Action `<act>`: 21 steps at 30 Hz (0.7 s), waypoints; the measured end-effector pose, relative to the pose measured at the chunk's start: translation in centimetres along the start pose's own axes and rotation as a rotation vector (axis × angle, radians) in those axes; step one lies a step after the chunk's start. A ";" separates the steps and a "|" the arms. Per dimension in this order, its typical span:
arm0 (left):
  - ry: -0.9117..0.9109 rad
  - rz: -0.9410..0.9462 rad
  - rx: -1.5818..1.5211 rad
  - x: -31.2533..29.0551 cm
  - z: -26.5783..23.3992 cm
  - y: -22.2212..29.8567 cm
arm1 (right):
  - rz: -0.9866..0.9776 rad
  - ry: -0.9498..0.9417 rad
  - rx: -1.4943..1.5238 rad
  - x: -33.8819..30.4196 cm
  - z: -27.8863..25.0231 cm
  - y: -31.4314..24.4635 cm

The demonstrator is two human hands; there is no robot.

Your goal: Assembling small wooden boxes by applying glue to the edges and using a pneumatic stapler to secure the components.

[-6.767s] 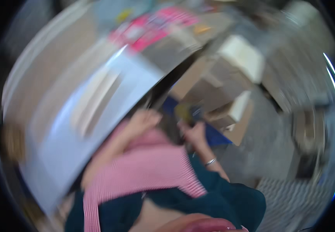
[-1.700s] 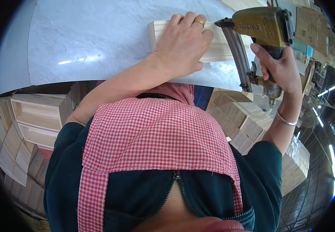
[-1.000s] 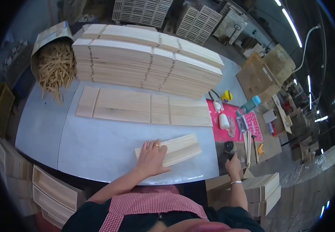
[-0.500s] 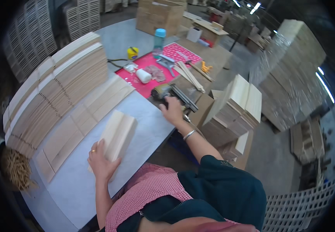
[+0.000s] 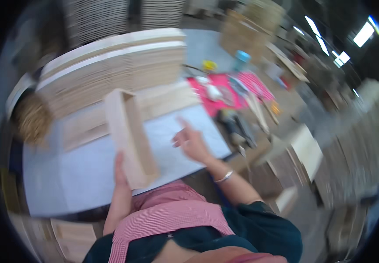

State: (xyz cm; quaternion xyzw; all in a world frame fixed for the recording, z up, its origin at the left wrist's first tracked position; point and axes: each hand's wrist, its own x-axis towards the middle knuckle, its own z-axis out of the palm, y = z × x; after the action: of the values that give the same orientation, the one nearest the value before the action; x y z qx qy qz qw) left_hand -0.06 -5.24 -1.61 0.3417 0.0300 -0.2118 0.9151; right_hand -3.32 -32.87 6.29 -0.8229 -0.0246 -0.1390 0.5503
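A long, narrow pale wooden box (image 5: 126, 142) is tilted up at the near edge of the white tabletop (image 5: 84, 184), its hollow side showing. My left hand (image 5: 120, 171) grips its near left side, and the fingers are partly hidden. To the right of the box, my right hand (image 5: 192, 143) is in the air above the table with nothing in it, its index finger stretched out and the others loosely bent. A nail gun (image 5: 236, 128) lies to its right, apart from the hand. Behind the box runs a row of flat wooden boards (image 5: 167, 97). The picture is smeared by motion.
Tall stacks of thin wooden slats (image 5: 110, 65) line the far left. A bin of wood strips (image 5: 32, 118) stands at the left. On a pink mat (image 5: 218, 81) are a white bottle and a cloth; a blue-capped bottle (image 5: 241, 60) is behind. Wooden boxes (image 5: 305, 151) are stacked at right.
My right hand has left the nail gun and come left toward the box. My left hand has tilted the box up, turning its hollow side into view. The whole view has swung left.
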 end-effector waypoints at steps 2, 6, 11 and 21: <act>0.062 0.078 -0.068 -2.2 1.8 1.1 | -0.151 -0.092 -0.091 7.2 -1.4 -4.3; 0.157 0.161 -0.155 -4.9 2.5 1.6 | -0.226 -0.147 -0.516 23.2 -3.2 -14.1; 0.253 0.217 -0.170 -6.7 2.5 1.3 | -0.122 -0.160 -0.708 37.6 -6.5 -19.5; 0.325 -0.006 -0.227 -5.8 4.1 1.4 | -0.262 -0.223 -0.918 36.0 -6.1 -17.8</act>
State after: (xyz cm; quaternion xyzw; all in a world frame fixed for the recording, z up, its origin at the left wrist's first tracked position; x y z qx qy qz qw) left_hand -5.16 -4.76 3.60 0.2661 0.2021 -0.1517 0.9302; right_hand 26.57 -35.45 33.67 -0.9804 -0.1230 -0.1147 0.1024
